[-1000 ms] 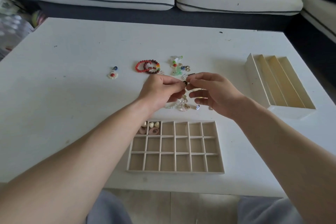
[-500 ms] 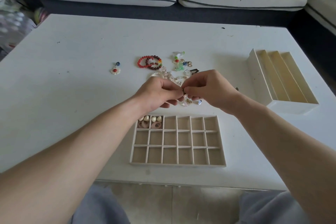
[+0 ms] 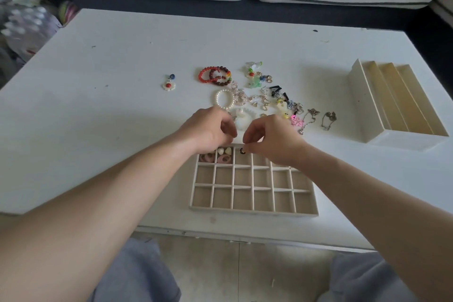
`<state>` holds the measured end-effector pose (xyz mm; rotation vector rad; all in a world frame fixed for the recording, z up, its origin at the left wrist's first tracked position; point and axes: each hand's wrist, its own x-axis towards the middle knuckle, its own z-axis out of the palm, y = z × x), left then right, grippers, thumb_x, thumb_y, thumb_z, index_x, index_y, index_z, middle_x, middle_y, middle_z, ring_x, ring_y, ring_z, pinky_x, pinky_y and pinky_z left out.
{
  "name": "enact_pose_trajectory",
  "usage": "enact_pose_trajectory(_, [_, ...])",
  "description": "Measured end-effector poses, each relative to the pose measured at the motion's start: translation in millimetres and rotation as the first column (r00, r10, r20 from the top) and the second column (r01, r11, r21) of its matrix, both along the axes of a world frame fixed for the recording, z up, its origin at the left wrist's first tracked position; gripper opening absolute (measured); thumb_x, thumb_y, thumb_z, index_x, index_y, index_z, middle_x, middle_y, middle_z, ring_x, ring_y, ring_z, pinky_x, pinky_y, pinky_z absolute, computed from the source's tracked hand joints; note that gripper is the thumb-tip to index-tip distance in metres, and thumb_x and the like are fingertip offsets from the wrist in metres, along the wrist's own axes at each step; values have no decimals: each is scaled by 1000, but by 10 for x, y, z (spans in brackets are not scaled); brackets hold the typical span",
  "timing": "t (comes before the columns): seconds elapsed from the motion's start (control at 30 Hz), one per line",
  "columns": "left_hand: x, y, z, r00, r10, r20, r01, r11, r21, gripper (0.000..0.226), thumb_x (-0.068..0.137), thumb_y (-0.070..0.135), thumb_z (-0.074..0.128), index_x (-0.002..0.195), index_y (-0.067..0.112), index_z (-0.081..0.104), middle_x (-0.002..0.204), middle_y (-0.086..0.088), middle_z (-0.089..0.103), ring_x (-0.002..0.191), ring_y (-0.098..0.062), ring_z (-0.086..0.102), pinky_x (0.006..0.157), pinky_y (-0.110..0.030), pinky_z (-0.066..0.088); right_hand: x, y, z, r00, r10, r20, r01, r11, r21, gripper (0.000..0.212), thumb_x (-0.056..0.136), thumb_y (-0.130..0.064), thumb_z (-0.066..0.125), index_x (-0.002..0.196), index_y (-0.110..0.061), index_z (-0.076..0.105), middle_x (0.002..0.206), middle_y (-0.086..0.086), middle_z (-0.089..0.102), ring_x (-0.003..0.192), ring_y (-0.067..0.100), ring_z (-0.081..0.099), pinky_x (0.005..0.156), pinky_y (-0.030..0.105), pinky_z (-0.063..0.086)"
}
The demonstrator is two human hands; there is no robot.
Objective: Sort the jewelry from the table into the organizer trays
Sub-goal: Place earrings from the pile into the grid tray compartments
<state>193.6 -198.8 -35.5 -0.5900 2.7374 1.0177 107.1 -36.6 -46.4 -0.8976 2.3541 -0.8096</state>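
Now tray (image 3: 253,212) holds hoops (image 3: 224,159) (right grip (image 3: 272,141): black bit (image 3: 242,151)).

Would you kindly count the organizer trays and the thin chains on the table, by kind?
Grid tray: 1
Long-slot tray: 1
Thin chains: 2
Total: 4

red bracelet (image 3: 204,75) | beige grid tray (image 3: 253,211) | black, perhaps earring (image 3: 242,151)
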Motion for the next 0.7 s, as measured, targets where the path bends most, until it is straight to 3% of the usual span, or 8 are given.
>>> enact_pose_trajectory(0.17, [37,5,-30,998,-47,29,47,999,-5,17,88,11,72,87,29,74,81,18,64,72,-3,63,54,-8,42,122,-54,0,994,-50,-94,56,996,64,15,79,-21,82,75,-31,72,73,-15,68,74,6,67,68,29,56])
enact_pose_trajectory(0.23, [42,4,-38,998,-61,16,61,998,-5,18,88,12,72,85,29,74,81,18,65,73,-2,61,54,-5,39,167,-83,9,990,-45,-135,61,992,114,17,81,-23,80,75,-34,68,75,-16,66,74,7,66,65,27,53])
enact_pose_trajectory(0.4, [50,2,-40,995,-102,12,102,995,6,19,87,11,72,86,30,77,78,19,63,71,3,57,55,-8,40,243,-99,5,979,-18,-203,60,978,200,14,82,-22,76,83,-35,71,87,-10,70,85,16,66,71,29,51])
enact_pose_trajectory(0.57, [34,10,-21,991,-113,68,114,993,-15,30,89,8,67,82,37,74,75,17,60,64,-6,57,56,-19,43,280,-98,12,959,48,-278,24,968,251,13,87,-23,72,95,-35,73,95,-7,71,91,18,65,76,31,52])
enact_pose_trajectory(0.7, [40,13,-8,989,-121,89,123,992,-17,34,89,5,63,89,35,78,75,15,62,61,-8,58,53,-16,44,283,-88,-14,961,54,-273,23,962,272,14,88,-24,72,96,-35,73,95,-7,72,93,19,66,80,33,54])
